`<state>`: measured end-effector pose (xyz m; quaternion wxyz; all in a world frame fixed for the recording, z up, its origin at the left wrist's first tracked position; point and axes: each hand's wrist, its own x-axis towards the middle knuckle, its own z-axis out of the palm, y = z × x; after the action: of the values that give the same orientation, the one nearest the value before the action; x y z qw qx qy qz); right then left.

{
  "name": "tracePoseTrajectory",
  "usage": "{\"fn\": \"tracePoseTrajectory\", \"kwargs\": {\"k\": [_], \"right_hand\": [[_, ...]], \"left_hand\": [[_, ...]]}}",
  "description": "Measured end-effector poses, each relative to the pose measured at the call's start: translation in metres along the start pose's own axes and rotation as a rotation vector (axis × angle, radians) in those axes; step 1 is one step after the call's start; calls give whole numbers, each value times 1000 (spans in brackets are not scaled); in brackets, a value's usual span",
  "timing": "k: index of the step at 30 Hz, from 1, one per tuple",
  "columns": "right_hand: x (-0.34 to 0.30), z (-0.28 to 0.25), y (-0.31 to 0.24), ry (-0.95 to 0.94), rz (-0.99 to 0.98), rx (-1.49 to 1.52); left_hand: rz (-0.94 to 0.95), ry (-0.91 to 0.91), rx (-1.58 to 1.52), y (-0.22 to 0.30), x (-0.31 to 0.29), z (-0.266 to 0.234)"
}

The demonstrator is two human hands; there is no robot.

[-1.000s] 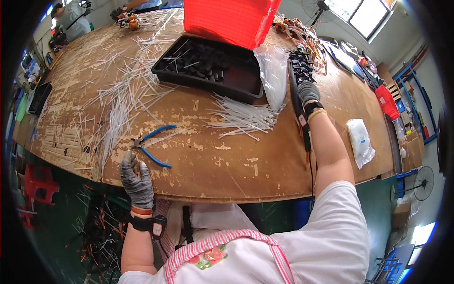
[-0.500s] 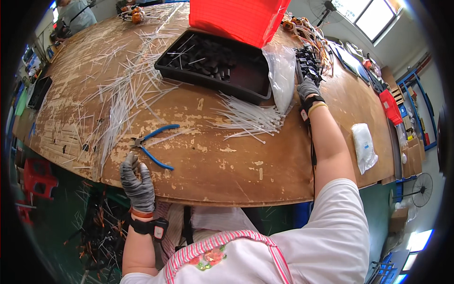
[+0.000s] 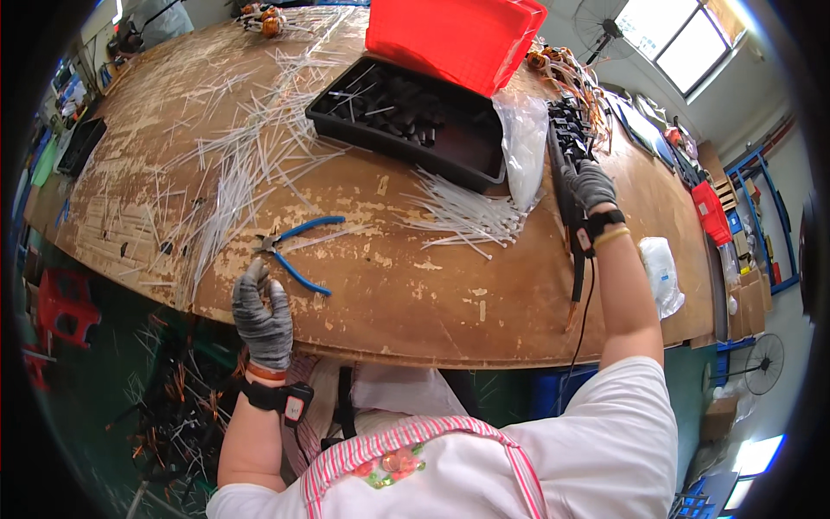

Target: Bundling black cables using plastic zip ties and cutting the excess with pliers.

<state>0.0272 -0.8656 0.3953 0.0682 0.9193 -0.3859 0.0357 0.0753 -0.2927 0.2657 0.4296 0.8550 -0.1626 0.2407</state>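
Note:
My left hand (image 3: 262, 322), in a grey glove, hovers at the table's near edge. Its fingers are loosely bent with the thumb apart, and nothing shows in it. Just beyond its fingertips lie blue-handled cutting pliers (image 3: 304, 275), their handles spread. On the right, my gloved right hand (image 3: 593, 186) is closed at a long black-sleeved cable (image 3: 567, 212), beside a pile of black cable pieces (image 3: 572, 130). The cable runs toward me and ends in orange wire tips. The fingertips are partly hidden behind the hand.
White cable ties (image 3: 467, 216) lie fanned in the middle, with more scattered (image 3: 238, 186) at left. A black tray (image 3: 406, 160) of short black tubes stands behind, with a red bin (image 3: 450, 39) behind it. Plastic bags (image 3: 522, 151) and a white packet (image 3: 661, 277) lie at right.
My right hand has drawn back slightly toward me, and more of the black-sleeved cable now shows beside it. My left hand remains near the pliers; the whole view has shifted slightly.

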Motion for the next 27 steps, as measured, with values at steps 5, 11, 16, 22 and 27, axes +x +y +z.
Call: {"fn": "tracePoseTrajectory", "kwargs": {"k": [5, 11, 16, 22, 27], "right_hand": [[-68, -32, -18, 153, -199, 176], [-158, -22, -56, 65, -437, 824], [-232, -28, -106, -76, -584, 1111], [-265, -30, -162, -288, -701, 944], [-271, -22, -189, -313, -843, 838]], "left_hand": [[22, 31, -49, -1, 4, -1], [176, 101, 96, 4, -17, -58], [16, 202, 242, -47, -65, -102], [-864, -175, 765, -207, -204, -153], [-1258, -158, 948, -267, -259, -202]]}}
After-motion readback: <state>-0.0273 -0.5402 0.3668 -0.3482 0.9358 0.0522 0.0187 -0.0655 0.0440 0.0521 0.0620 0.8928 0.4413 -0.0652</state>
